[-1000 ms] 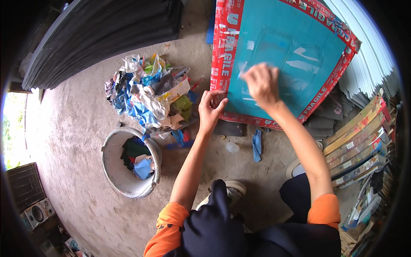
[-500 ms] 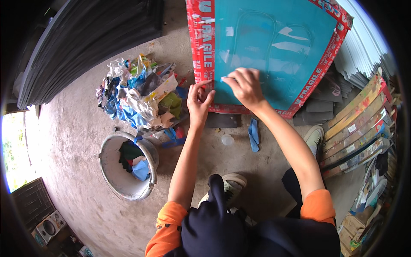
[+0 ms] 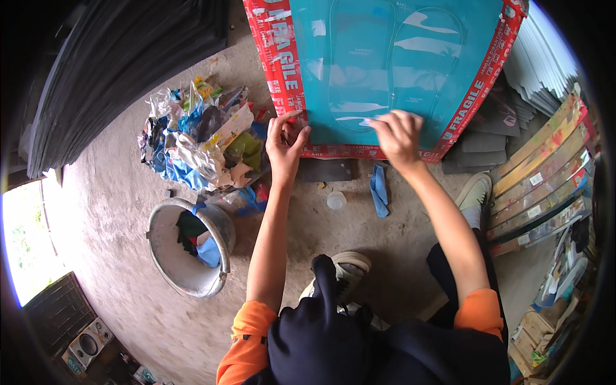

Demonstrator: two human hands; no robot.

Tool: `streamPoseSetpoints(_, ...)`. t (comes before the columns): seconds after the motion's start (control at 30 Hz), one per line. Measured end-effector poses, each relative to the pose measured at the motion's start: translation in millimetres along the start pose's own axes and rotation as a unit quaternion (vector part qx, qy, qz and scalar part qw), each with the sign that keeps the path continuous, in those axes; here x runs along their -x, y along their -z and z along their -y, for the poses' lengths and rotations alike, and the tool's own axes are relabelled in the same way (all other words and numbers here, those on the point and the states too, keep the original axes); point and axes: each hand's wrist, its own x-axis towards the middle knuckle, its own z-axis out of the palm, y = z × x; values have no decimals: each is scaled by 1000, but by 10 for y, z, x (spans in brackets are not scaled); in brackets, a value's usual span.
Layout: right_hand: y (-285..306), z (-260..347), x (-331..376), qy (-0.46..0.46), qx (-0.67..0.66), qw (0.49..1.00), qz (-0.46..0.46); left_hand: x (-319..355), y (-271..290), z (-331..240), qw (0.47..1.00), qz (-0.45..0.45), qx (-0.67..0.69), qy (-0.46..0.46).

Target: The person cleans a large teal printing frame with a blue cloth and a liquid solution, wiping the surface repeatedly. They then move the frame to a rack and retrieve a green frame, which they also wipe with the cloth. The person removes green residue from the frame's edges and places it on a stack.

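Note:
A screen-printing frame (image 3: 359, 77), with a teal mesh, clear sole-shaped outlines and a red-taped border, lies in front of me. My left hand (image 3: 284, 146) is curled at its lower left corner, fingers on the taped edge and thumb apart from the index finger. Over the lower part of the mesh, my right hand (image 3: 399, 138) is closed in a pinch. A small pale bluish scrap (image 3: 366, 122) pokes out from its fingertips; its kind is too small to make out.
Crumpled rags and plastic (image 3: 199, 135) lie left of the frame. Closer stands a bucket (image 3: 170, 269) with cloths inside. A blue cloth strip (image 3: 378, 191) and a clear cup (image 3: 335, 200) lie on the floor. Dark sheets (image 3: 122, 70) are stacked far left; wooden slats (image 3: 539, 173) lean at right.
My right hand has moved right across the mesh with the pale scrap in its fingers. My left hand stays at the frame's corner. The whole view has shifted slightly.

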Motion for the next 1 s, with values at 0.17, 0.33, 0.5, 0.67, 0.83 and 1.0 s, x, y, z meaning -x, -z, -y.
streamPoseSetpoints(0.17,-274,343,-170,-34,-38,998,-21,-22,-21,-38,999,11,-22,-22)
streamPoseSetpoints(0.33,-122,185,75,-103,30,992,-70,-24,27,-21,999,-9,-40,-12)
streamPoseSetpoints(0.5,-410,530,-172,-120,-44,988,-89,-16,-47,-20,998,1,-48,-29)
streamPoseSetpoints(0.67,-280,354,20,-116,2,990,-79,-1,8,-31,994,-6,-110,-27)
streamPoseSetpoints(0.83,-335,342,201,-228,-8,964,-136,7,-114,-111,982,-33,-176,-63)
streamPoseSetpoints(1.0,-176,103,199,-105,26,991,-76,11,-85,-151,978,-35,-200,-45)
